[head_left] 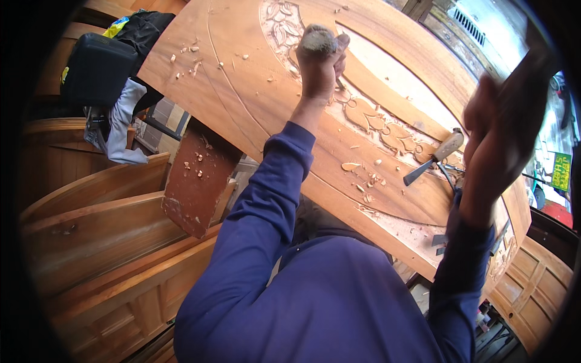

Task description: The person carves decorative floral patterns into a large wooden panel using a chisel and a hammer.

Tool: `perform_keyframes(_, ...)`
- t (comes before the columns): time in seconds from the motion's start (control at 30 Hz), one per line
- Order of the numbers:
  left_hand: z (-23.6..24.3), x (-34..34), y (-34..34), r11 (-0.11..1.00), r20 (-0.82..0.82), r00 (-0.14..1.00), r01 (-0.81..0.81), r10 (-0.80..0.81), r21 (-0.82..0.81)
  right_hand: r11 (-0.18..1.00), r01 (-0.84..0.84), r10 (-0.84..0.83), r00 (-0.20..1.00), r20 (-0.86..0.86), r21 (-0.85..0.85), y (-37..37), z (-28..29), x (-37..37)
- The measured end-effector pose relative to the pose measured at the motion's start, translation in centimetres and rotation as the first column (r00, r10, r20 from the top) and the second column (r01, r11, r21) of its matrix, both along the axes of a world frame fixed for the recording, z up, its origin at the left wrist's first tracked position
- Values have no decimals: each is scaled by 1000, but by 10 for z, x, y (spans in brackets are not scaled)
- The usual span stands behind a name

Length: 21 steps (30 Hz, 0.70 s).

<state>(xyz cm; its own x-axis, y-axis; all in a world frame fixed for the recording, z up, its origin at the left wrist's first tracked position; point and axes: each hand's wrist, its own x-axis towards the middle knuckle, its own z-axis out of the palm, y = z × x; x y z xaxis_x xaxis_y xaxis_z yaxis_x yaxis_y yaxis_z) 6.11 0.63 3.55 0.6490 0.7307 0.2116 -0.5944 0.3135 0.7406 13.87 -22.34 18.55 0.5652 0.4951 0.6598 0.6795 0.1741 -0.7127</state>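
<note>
My left hand (322, 75) is closed around a carving chisel; the worn, rounded end of its wooden handle (319, 40) shows above the fist. Below the fist lies a carved band of leaves and scrolls (366, 115) on a broad wooden panel (242, 103). My right hand (484, 139) is raised over the panel's right side, smeared by motion. Its fingers seem wrapped round a dark, club-like piece (528, 91) whose kind I cannot make out. Nearest to that hand, another chisel with a pale wooden handle (449, 145) rests on the panel, its flat blade pointing left.
Wood chips (369, 181) are scattered over the panel. More tools (440, 242) lie partly behind my right forearm. At left stand wooden boards (109, 224), a reddish-brown board (200, 181) and a black case (97, 69). A panelled door (535, 272) stands at lower right.
</note>
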Motion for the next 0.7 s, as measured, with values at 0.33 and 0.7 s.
perform_keyframes(0.33, -3, 1, -7, 974, -141, 983, 143, -119, 174, 886, 216, 137, 723, 678, -410, 78, -21, 3)
perform_keyframes(0.7, -24, 2, 36, 952, -67, 981, -192, 181, -238, 870, 210, -87, 956, 280, -445, 7, -64, -2)
